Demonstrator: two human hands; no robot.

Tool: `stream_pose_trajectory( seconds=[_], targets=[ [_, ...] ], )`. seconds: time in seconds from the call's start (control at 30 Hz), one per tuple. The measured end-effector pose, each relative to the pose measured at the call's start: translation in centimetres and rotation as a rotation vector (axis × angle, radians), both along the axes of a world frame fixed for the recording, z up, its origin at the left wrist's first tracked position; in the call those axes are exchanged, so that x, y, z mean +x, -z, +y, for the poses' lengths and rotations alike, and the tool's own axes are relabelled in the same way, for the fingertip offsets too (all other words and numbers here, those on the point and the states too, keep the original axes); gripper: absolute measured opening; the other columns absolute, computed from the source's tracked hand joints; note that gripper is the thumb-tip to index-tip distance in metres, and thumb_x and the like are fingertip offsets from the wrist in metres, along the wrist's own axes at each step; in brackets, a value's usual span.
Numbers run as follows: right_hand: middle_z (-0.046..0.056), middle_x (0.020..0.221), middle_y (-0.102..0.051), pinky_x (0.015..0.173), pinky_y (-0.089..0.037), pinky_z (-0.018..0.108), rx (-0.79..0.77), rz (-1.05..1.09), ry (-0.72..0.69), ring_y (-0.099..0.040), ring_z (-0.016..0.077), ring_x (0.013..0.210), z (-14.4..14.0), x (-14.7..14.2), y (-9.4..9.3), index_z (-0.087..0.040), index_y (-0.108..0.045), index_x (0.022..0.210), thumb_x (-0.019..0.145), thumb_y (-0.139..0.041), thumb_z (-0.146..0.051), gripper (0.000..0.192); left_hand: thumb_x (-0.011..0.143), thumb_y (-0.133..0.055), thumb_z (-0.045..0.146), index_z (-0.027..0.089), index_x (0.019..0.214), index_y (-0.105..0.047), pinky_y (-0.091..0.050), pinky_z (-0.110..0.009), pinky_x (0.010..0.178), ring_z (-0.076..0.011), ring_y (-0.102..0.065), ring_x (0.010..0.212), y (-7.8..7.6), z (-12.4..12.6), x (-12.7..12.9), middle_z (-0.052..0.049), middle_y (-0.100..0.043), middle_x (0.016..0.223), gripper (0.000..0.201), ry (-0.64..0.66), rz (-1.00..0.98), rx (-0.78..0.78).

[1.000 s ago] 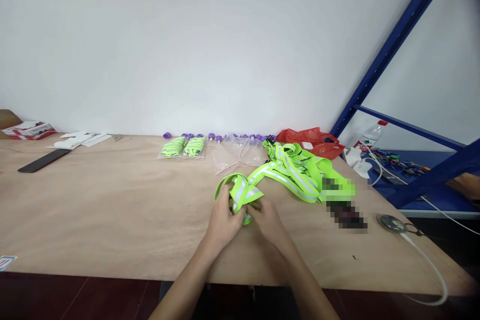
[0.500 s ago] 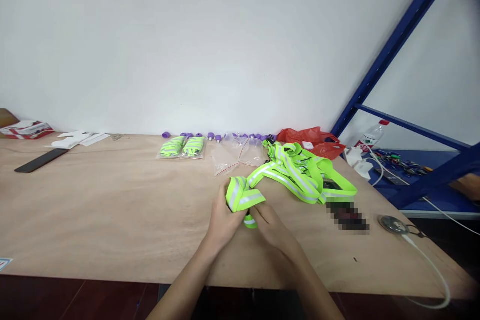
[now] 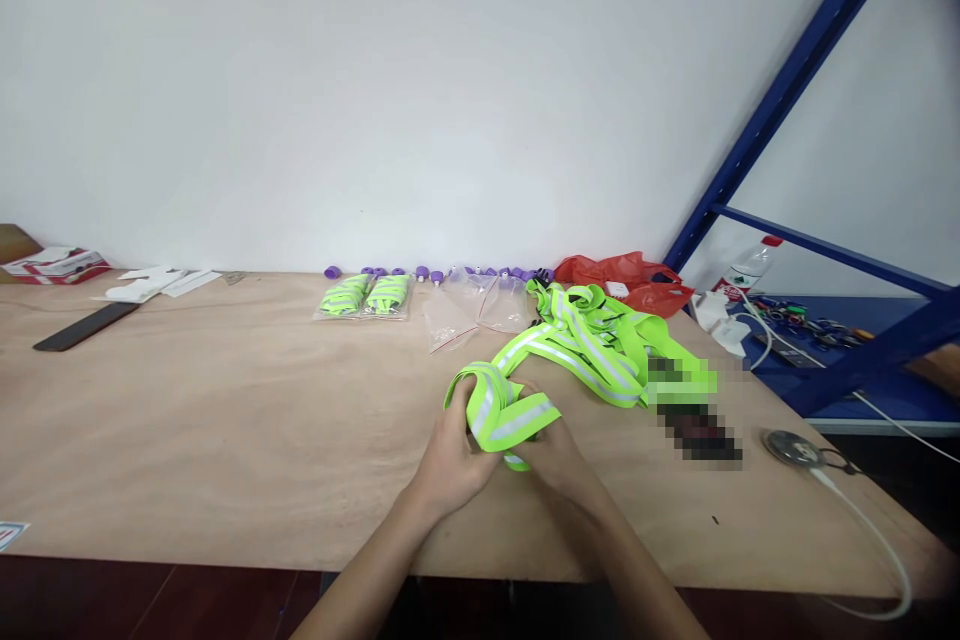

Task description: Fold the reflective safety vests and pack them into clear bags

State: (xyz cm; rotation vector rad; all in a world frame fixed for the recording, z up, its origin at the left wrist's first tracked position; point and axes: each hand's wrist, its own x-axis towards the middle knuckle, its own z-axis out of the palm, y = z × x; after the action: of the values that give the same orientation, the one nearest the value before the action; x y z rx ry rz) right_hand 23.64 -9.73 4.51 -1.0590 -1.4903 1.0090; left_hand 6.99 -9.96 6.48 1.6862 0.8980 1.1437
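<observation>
Left hand (image 3: pixel 448 460): I see it closed around the near end of the reflective strap (image 3: pixel 504 410), fingers curled over the folded loops
Right hand (image 3: pixel 559 455): gripping the same bundle from the other side; from my feed the fingertips are tucked under the fabric, so I cannot tell exactly how they pinch
Strap position: held just above the wooden table (image 3: pixel 225 420), near the front edge, its tail running back to the strap pile (image 3: pixel 592 340)
Behind: two packed straps in bags (image 3: pixel 367 295), with clear empty bags (image 3: pixel 472 310) just beside them
Right side: red plastic bag (image 3: pixel 626 278) near the pile, blue rack (image 3: pixel 817 250) beyond
</observation>
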Motion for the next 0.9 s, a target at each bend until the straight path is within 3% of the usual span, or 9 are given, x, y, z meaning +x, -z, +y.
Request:
stream_pose_trajectory(
  seconds=[0.17,0.37,0.57,0.7,0.77,0.9],
  targets=[
    [0.01,0.117,-0.066,0.092,-0.052,0.041,0.086,-0.216,0.075,-0.063,0.0279,0.107,0.0,0.7,-0.1,-0.019,-0.061,0.116,0.079,-0.07,-0.034,0.04,0.077,-0.069,0.019,0.018,0.124,-0.053,-0.055,-0.033,0.083,-0.0254,-0.067,0.102,0.1,0.0,-0.1,-0.008,-0.068,0.114,0.05,-0.076,-0.035,-0.07],
    [0.01,0.111,-0.072,0.093,-0.05,0.044,0.031,-0.61,-0.062,-0.065,0.031,0.105,-0.9,1.1,-1.6,-0.022,-0.066,0.116,0.086,-0.062,-0.031,0.032,0.073,-0.07,0.02,0.017,0.109,-0.061,-0.055,-0.029,0.078,-0.023,-0.069,0.093,0.4,0.3,-0.6,-0.006,-0.072,0.1,0.037,-0.137,-0.224,-0.178],
    [0.008,0.112,-0.068,0.093,-0.051,0.04,0.049,-0.644,-0.113,-0.062,0.026,0.104,-1.6,0.8,-2.7,-0.022,-0.06,0.117,0.079,-0.052,-0.011,0.04,0.073,-0.07,0.018,0.016,0.102,-0.064,-0.054,-0.028,0.076,-0.0215,-0.068,0.087,0.3,-0.3,-0.6,-0.005,-0.072,0.091,0.03,-0.166,-0.263,-0.152],
    [0.009,0.114,-0.065,0.086,-0.052,0.037,0.097,-0.669,-0.08,-0.061,0.0244,0.099,-1.4,1.0,-3.7,-0.022,-0.056,0.122,0.078,-0.049,-0.008,0.047,0.078,-0.07,0.02,0.017,0.109,-0.061,-0.054,-0.029,0.082,-0.0211,-0.067,0.094,0.7,-0.4,-0.3,-0.006,-0.07,0.1,0.033,-0.168,-0.291,-0.107],
    [0.01,0.119,-0.063,0.086,-0.051,0.038,0.137,-0.74,-0.065,-0.061,0.0252,0.101,-1.1,1.5,-4.1,-0.022,-0.055,0.127,0.081,-0.047,-0.01,0.048,0.078,-0.072,0.022,0.019,0.12,-0.055,-0.053,-0.032,0.089,-0.0225,-0.066,0.104,0.7,-0.4,-0.7,-0.008,-0.068,0.113,0.045,-0.098,-0.293,-0.117],
    [0.01,0.125,-0.062,0.094,-0.048,0.044,0.231,-0.874,-0.048,-0.058,0.0298,0.112,0.0,3.0,-5.0,-0.024,-0.061,0.124,0.085,-0.047,-0.016,0.042,0.076,-0.079,0.025,0.024,0.143,-0.039,-0.05,-0.041,0.101,-0.026,-0.061,0.119,-1.0,0.7,-4.0,-0.013,-0.056,0.138,0.078,0.248,-0.102,-0.266]
  ],
)
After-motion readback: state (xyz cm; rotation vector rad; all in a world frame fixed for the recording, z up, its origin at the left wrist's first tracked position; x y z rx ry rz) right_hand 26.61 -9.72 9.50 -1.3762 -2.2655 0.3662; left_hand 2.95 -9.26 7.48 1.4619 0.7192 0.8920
